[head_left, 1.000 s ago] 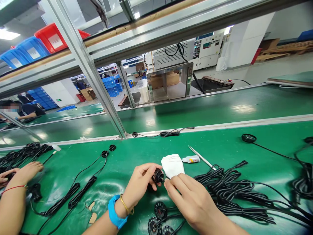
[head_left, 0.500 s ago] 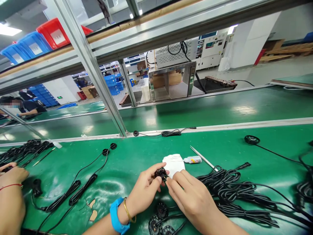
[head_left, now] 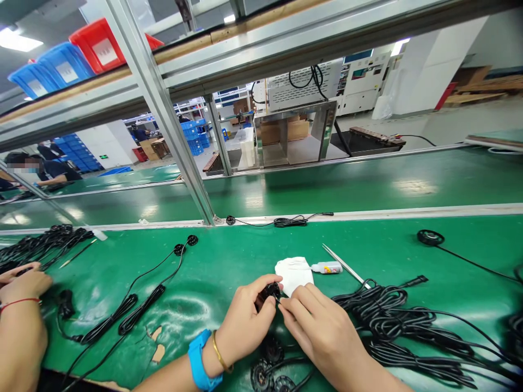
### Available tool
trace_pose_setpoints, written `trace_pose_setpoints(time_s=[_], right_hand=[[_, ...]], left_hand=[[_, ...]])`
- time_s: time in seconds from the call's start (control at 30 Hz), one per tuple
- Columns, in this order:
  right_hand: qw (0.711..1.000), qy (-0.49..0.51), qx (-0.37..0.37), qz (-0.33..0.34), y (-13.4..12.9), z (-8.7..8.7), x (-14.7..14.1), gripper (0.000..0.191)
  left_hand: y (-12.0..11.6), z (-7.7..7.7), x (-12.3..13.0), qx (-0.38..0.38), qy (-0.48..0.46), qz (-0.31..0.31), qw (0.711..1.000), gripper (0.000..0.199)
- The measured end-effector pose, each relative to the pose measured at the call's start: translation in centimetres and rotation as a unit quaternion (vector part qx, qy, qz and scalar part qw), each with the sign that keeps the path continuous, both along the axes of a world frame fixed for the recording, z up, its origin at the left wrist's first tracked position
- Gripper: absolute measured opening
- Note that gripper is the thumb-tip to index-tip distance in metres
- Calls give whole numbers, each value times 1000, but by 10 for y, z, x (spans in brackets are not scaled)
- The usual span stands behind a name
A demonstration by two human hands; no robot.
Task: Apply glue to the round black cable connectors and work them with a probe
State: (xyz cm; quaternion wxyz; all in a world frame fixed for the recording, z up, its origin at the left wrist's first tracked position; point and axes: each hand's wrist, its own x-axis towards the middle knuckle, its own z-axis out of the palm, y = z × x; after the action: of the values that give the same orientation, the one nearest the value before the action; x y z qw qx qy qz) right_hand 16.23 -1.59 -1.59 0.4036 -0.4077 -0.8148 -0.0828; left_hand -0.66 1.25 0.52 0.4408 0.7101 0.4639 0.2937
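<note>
My left hand (head_left: 245, 321), with a blue wristband, grips a small black round cable part (head_left: 267, 294) in its fingertips. My right hand (head_left: 322, 326) meets that part from the right, its fingertips pinched at the edge; what they pinch is too small to see. Just beyond my hands lies a crumpled white cloth (head_left: 293, 275), with a small glue bottle (head_left: 327, 267) and a slim metal tool (head_left: 345, 265) beside it. Coiled black cables (head_left: 392, 321) lie to the right of my right hand. Several round black parts with cables (head_left: 261, 375) lie below my hands, partly hidden.
Both hands work over a green bench (head_left: 229, 256). A co-worker's hand (head_left: 24, 286) and bundled cables (head_left: 41, 245) are at the far left. A metal frame post (head_left: 163, 109) rises beyond, holding blue and red bins (head_left: 98, 46).
The whole view has slid slightly right and up. The black part has turned a little in my fingers, and the co-worker's hand has moved left and up.
</note>
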Motion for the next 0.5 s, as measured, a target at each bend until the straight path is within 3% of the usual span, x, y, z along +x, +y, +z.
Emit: trace_pose_setpoints(time_s=[0.2, 0.5], right_hand=[[1000, 11, 1, 0, -1, 2, 0, 23], [1000, 6, 10, -2, 0, 3, -1, 22]], left_hand=[[2, 1, 1, 12, -25, -1, 1000, 37], [3, -1, 1, -38, -85, -12, 996, 38]])
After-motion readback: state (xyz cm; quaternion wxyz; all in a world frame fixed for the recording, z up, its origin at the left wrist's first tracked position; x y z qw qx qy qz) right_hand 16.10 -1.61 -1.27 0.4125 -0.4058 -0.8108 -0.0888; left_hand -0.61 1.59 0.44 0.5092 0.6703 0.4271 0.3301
